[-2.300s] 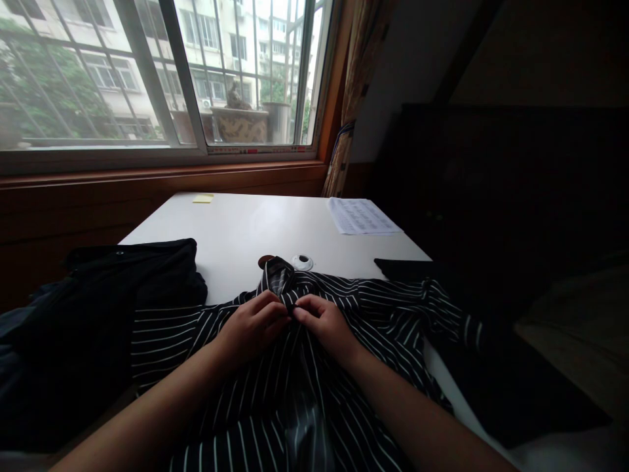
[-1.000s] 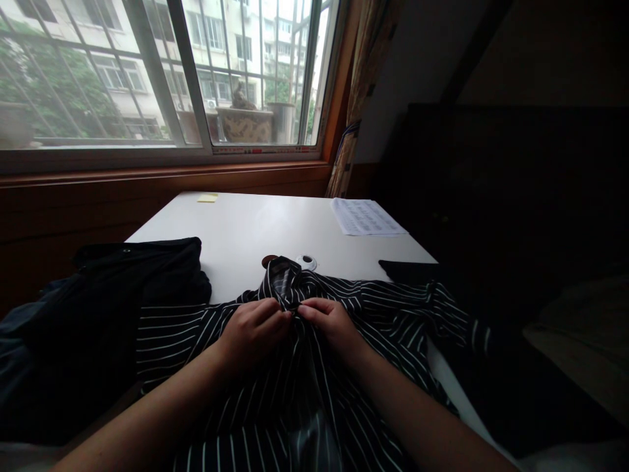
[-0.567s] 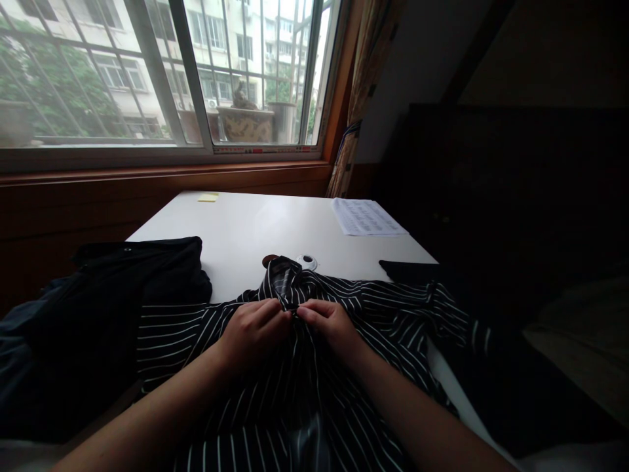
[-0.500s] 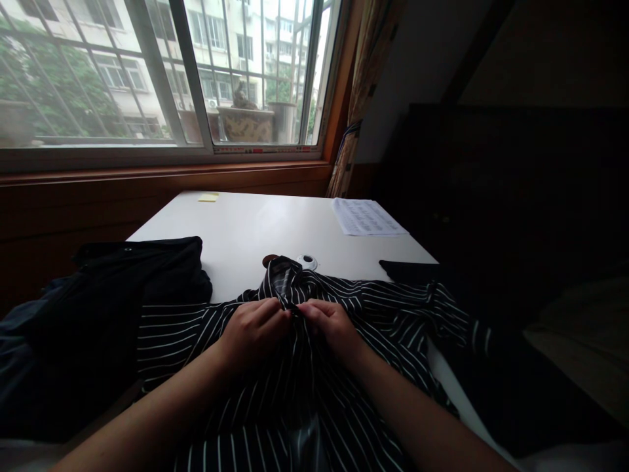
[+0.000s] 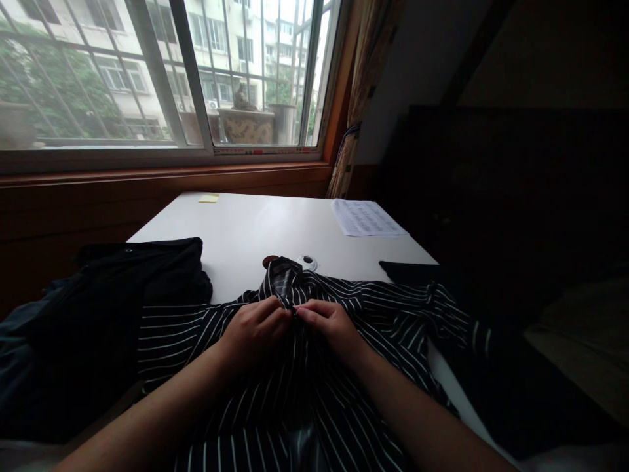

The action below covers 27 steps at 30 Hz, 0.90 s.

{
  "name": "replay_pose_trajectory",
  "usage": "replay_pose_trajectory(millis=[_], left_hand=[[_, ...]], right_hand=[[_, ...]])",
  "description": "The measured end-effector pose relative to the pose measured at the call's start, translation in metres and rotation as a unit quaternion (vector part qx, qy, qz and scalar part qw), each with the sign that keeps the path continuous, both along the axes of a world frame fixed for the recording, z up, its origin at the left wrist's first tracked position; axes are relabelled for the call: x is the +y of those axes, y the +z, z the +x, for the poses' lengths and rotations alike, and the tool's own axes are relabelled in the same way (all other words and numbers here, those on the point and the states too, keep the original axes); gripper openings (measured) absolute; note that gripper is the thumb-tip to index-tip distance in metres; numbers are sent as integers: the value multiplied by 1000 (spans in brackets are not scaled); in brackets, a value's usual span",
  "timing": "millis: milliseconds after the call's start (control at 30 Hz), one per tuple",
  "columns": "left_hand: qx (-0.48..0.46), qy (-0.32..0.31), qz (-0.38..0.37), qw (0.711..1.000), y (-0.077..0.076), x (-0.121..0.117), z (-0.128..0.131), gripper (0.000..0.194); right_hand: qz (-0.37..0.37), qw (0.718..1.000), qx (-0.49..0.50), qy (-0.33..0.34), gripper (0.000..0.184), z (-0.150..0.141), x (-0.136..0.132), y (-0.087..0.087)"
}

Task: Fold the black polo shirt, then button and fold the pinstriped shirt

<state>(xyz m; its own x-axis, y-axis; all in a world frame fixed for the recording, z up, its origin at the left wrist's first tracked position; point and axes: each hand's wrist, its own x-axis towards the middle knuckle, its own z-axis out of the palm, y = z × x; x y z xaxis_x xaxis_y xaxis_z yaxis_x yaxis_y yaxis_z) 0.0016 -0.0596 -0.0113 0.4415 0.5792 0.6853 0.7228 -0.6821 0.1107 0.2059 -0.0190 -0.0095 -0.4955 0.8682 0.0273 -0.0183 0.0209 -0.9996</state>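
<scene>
Pinching striped shirt (image 5: 334, 390) — left hand (image 5: 258, 328), right hand (image 5: 331, 324), near collar (image 5: 282, 278)

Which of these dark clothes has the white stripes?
The middle shirt, held by the left hand and right hand. The dark pile at left and black cloth at right show no stripes.

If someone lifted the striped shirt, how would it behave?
Probably floppy: the striped shirt creases around the left hand and right hand. The sleeves would likely trail, since they lie spread to both sides. It may be slightly slippery, as some cloth shows a sheen.
</scene>
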Motion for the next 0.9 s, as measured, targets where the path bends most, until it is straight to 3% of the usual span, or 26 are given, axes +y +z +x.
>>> replay_pose_trajectory(millis=[133, 200, 400, 900], left_hand=[[-44, 4, -18, 999, -6, 2, -1, 9], [-52, 1, -21, 998, -8, 3, -2, 17], [-22, -28, -17, 999, -4, 1, -4, 22], [-15, -27, 18, 999, -4, 2, -6, 13]], right_hand=[[0, 1000, -1, 1, 26, 1, 1, -1], [3, 1000, -3, 3, 26, 1, 1, 0], [-7, 1000, -1, 18, 27, 1, -1, 2], [-41, 999, 20, 29, 29, -1, -1, 1]])
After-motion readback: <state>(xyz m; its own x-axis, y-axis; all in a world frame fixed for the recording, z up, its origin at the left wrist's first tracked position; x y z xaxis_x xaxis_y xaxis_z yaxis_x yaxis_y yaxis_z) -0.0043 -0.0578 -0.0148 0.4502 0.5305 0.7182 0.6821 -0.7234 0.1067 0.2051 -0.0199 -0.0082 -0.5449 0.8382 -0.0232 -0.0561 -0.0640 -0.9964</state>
